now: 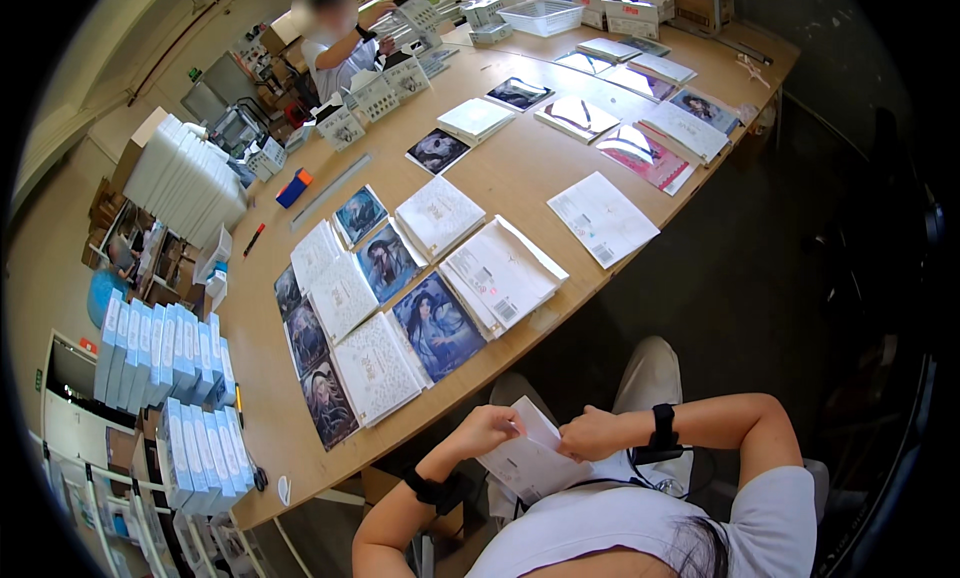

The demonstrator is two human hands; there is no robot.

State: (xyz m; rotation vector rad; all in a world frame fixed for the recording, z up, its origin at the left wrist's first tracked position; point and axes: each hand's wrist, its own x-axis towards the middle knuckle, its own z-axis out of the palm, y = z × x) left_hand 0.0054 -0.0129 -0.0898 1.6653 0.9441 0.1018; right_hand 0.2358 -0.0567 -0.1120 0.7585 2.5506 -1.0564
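Observation:
Over my lap I hold a white printed paper envelope (528, 470), tilted, its upper edge parted. My left hand (484, 431) pinches the left side of that edge. At the right side, the fingers of my right hand (590, 434) close on the paper. What lies inside the envelope cannot be made out. On the table just ahead is a stack of similar white envelopes (507, 268). Beside it lie a blue illustrated card (436, 323) and white patterned stacks (375, 366). A single white printed envelope (603, 218) rests near the table's right edge.
Dark illustrated cards (328, 403) line the left of the wooden table (480, 183). Blue-and-white boxes (165, 353) stand upright at far left. A metal ruler (330, 191), an orange-and-blue block (294, 188) and a red marker (254, 238) lie farther back. Another person (340, 53) works across the table.

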